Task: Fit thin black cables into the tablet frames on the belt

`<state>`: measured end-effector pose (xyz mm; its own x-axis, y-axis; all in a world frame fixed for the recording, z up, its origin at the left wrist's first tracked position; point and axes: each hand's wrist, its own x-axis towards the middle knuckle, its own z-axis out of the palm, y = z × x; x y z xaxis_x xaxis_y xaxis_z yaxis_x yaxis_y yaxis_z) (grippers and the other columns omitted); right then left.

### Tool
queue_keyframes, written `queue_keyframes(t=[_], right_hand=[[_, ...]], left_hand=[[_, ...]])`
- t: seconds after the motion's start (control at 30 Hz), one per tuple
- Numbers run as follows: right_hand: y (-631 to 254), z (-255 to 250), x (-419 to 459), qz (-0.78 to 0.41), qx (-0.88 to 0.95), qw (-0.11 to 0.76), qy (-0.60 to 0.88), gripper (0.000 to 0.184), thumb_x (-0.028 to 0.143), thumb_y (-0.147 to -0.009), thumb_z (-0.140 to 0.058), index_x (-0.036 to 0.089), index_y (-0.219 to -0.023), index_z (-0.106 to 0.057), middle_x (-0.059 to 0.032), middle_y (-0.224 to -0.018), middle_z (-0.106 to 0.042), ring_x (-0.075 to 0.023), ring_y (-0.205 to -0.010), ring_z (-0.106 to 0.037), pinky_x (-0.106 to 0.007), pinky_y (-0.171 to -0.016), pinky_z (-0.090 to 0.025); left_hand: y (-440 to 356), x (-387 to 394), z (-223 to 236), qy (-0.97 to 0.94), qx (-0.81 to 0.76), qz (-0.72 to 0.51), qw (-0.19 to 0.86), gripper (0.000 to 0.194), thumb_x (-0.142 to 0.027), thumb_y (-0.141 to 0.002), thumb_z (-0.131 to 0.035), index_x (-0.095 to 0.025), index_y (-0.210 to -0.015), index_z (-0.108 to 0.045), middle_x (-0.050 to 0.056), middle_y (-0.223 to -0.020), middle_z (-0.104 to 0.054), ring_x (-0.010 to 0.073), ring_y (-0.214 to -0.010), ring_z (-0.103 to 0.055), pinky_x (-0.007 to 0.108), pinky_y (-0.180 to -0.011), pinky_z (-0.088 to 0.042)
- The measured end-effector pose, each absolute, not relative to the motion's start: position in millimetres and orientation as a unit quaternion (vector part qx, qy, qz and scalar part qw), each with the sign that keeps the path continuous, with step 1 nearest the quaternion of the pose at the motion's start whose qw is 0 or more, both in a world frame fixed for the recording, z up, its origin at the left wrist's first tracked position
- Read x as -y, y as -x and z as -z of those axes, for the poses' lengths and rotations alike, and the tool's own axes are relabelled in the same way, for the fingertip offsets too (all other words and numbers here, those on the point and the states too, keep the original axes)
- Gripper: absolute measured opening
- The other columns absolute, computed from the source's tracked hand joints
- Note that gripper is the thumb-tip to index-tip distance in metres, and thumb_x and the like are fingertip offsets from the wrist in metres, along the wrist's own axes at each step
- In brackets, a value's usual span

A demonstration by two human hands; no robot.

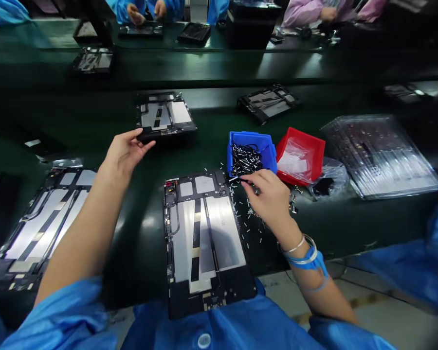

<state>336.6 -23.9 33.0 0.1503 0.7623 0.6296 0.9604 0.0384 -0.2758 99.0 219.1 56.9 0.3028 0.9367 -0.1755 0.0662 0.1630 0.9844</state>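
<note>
An opened tablet chassis (204,238) lies in front of me on the green bench, its silver battery panels showing. My right hand (268,197) hovers at its upper right corner beside a blue bin (251,151) of small dark parts, fingers pinched on a small thin part. My left hand (126,153) reaches forward and grips the near edge of a second opened tablet (165,116) lying farther back. A blue wrist strap (308,257) circles my right wrist.
A red bin (301,154) with plastic bags sits right of the blue one. A stack of clear trays (381,155) is at far right. Another open tablet (40,228) lies at left, and one (268,102) farther back. Small parts are scattered by the bins. Other people work across the bench.
</note>
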Motion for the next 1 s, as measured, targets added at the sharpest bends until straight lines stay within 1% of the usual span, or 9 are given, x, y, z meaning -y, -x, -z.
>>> queue_keyframes(t=[0.17,0.23,0.37,0.4,0.47,0.57,0.7,0.83,1.0], right_hand=[[-334,-25,4,0.174,0.669,0.287,0.663,0.017,0.017,-0.088,-0.057,0.019,-0.076,-0.068,-0.0037,-0.072,-0.063,-0.0169,-0.072,-0.057,-0.028,-0.057,-0.043],[-337,-29,1,0.139,0.659,0.339,0.657,0.016,0.016,-0.086,-0.058,0.019,-0.073,-0.066,-0.0024,-0.072,-0.063,-0.0153,-0.071,-0.057,-0.027,-0.058,-0.044],[-348,-42,5,0.051,0.548,0.504,0.666,0.008,0.017,-0.083,-0.064,0.020,-0.075,-0.064,0.0013,-0.073,-0.063,-0.0107,-0.060,-0.055,-0.024,-0.051,-0.042],[-350,-45,6,0.052,0.521,0.534,0.664,0.007,0.017,-0.083,-0.064,0.020,-0.076,-0.064,0.0017,-0.073,-0.063,-0.0104,-0.059,-0.054,-0.024,-0.049,-0.041],[-350,-49,10,0.105,0.526,0.547,0.643,0.007,0.015,-0.083,-0.063,0.021,-0.079,-0.063,0.0010,-0.074,-0.064,-0.0113,-0.062,-0.057,-0.024,-0.049,-0.042],[-341,-54,15,0.251,0.641,0.439,0.577,0.014,0.008,-0.080,-0.065,0.021,-0.084,-0.063,-0.0013,-0.078,-0.067,-0.0137,-0.070,-0.061,-0.027,-0.057,-0.048],[-321,-60,24,0.357,0.694,0.349,0.519,0.019,0.004,-0.078,-0.066,0.020,-0.088,-0.063,-0.0032,-0.078,-0.068,-0.0144,-0.070,-0.060,-0.027,-0.059,-0.050],[-310,-64,30,0.376,0.683,0.347,0.521,0.018,0.006,-0.081,-0.063,0.023,-0.085,-0.065,-0.0010,-0.076,-0.068,-0.0129,-0.066,-0.059,-0.026,-0.056,-0.049],[-309,-61,35,0.332,0.674,0.327,0.573,0.019,0.012,-0.085,-0.059,0.027,-0.079,-0.069,-0.0004,-0.072,-0.069,-0.0138,-0.065,-0.060,-0.029,-0.055,-0.048]], left_hand=[[-120,-267,-37,-0.486,-0.505,-0.420,0.577,0.017,-0.033,-0.069,-0.069,-0.026,-0.072,-0.054,0.000,-0.090,-0.070,0.0244,-0.122,-0.054,0.041,-0.087,-0.053],[-119,-267,-35,-0.481,-0.522,-0.435,0.554,0.015,-0.027,-0.067,-0.070,-0.028,-0.078,-0.059,0.000,-0.104,-0.070,0.0252,-0.133,-0.045,0.039,-0.087,-0.050],[-118,-235,-42,-0.543,-0.512,-0.507,0.430,0.047,-0.016,-0.061,-0.074,-0.037,-0.102,-0.063,-0.007,-0.132,-0.059,0.0227,-0.148,-0.015,0.036,-0.093,-0.042],[-121,-221,-46,-0.570,-0.485,-0.517,0.416,0.049,-0.017,-0.061,-0.075,-0.036,-0.104,-0.064,-0.007,-0.133,-0.058,0.0240,-0.146,-0.021,0.035,-0.094,-0.042],[-130,-185,-57,-0.615,-0.416,-0.496,0.450,0.036,-0.026,-0.065,-0.075,-0.027,-0.101,-0.067,-0.002,-0.122,-0.065,0.0263,-0.129,-0.048,0.033,-0.086,-0.047],[-145,-127,-74,-0.638,-0.321,-0.342,0.610,0.029,-0.042,-0.078,-0.062,-0.015,-0.087,-0.069,0.008,-0.088,-0.074,0.0230,-0.083,-0.070,0.028,-0.057,-0.049],[-155,-74,-85,-0.550,-0.238,-0.106,0.793,0.028,-0.038,-0.082,-0.061,-0.011,-0.076,-0.065,0.011,-0.075,-0.073,0.0168,-0.060,-0.069,0.020,-0.044,-0.043],[-156,-59,-84,-0.497,-0.214,-0.083,0.837,0.016,-0.025,-0.078,-0.067,-0.013,-0.072,-0.059,0.008,-0.071,-0.073,0.0143,-0.054,-0.068,0.015,-0.039,-0.040],[-155,-57,-83,-0.449,-0.191,-0.072,0.870,0.025,-0.038,-0.083,-0.061,-0.012,-0.085,-0.063,0.012,-0.076,-0.074,0.0197,-0.058,-0.071,0.018,-0.037,-0.045]])
